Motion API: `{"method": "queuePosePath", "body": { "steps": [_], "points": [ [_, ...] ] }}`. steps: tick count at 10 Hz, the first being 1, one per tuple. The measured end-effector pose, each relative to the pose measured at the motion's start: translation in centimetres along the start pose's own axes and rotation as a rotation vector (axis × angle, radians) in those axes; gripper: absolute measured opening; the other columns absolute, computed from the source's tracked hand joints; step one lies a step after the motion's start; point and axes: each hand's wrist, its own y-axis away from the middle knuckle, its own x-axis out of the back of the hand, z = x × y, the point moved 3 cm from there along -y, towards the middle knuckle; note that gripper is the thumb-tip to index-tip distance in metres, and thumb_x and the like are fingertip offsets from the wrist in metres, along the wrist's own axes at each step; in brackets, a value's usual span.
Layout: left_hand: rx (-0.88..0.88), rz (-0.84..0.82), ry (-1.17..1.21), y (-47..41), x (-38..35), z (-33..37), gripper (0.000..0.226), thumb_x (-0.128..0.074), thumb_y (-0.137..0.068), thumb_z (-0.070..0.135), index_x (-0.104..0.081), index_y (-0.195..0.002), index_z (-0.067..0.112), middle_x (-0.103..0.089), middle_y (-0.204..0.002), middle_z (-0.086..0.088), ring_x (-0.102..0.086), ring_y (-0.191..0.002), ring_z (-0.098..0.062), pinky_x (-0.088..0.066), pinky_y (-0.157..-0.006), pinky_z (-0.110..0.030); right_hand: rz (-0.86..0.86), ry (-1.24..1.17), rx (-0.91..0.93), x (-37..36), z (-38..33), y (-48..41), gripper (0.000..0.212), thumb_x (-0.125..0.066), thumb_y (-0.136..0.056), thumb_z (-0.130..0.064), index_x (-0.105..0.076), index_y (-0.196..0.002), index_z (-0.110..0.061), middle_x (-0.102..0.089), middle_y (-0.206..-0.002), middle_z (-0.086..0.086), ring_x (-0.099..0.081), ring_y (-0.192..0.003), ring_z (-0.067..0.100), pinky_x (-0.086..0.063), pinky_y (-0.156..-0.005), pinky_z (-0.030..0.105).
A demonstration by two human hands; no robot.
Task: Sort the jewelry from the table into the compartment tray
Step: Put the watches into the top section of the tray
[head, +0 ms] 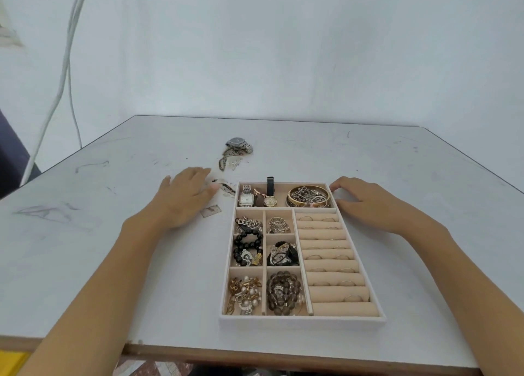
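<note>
Head view: compartment tray (300,321) lies on the white table (107,262), right of centre and close to the near edge. Its long axis runs from the person toward the far wall, and the far end leans a little to the left. The long row of ring rolls (326,259) fills its right side and follows the same axis. Smaller square compartments fill the left side, holding black bead bracelets (247,245), a cluster of rings (278,225) and mixed chains. Across the far end, one compartment holds watches (257,199) and the next holds bangles (307,195).

Still on the table, a metal watch (239,144) sits well beyond the tray's far left corner. Some loose small pieces (228,160) lie just in front of it.

The left hand (184,198) lies flat with straight fingers and grips nothing. It rests on the table just left of the tray's far left corner, fingertips pointing toward the loose pieces. The right hand (374,203) rests against the tray's far right corner with relaxed, lightly bent fingers. It holds nothing, and I cannot tell whether its fingertips touch the rim.

Bare tabletop spreads wide to the left, right and beyond the tray. Only a narrow strip separates the tray's near rim from the table's front edge.
</note>
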Motion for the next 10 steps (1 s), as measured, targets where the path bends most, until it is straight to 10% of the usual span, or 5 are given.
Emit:
{"method": "queuePosePath", "body": {
  "steps": [3, 6, 10],
  "points": [
    [-0.005, -0.047, -0.117, 1.6, -1.2, 0.4, 0.061, -0.01, -0.1, 0.047, -0.001, -0.152, 0.018, 0.005, -0.16, 0.0, 0.006, -0.147, -0.012, 0.003, -0.119, -0.038, -0.065, 0.212, -0.111, 3.0, -2.8, -4.1, 0.011, -0.056, -0.09, -0.019, -0.067, -0.092, -0.017, -0.065, -0.106, 0.004, -0.059, -0.102, 0.025, -0.044, -0.078, 0.029],
    [-0.017, -0.024, -0.101, 1.7, -1.4, 0.3, 0.061, -0.01, -0.1, 0.049, 0.001, -0.152, 0.021, 0.007, -0.16, 0.002, 0.009, -0.146, -0.01, 0.005, -0.119, -0.037, -0.184, -0.291, -0.184, 1.1, -10.1, -14.5, 0.041, -0.057, -0.092, -0.038, -0.058, -0.116, -0.004, -0.062, -0.111, 0.015, -0.059, -0.082, 0.028, -0.052, -0.069, 0.033],
    [-0.025, -0.009, -0.093, 1.7, -1.4, 0.4, 0.06, -0.009, -0.099, 0.049, 0.003, -0.152, 0.022, 0.009, -0.16, 0.003, 0.012, -0.146, -0.009, 0.007, -0.119, -0.037, 0.123, 0.125, -0.094, -4.1, -15.3, -19.7, 0.033, -0.053, -0.092, -0.039, -0.057, -0.112, -0.013, -0.058, -0.118, 0.008, -0.054, -0.112, 0.031, -0.039, -0.078, 0.035]
  ]
}}
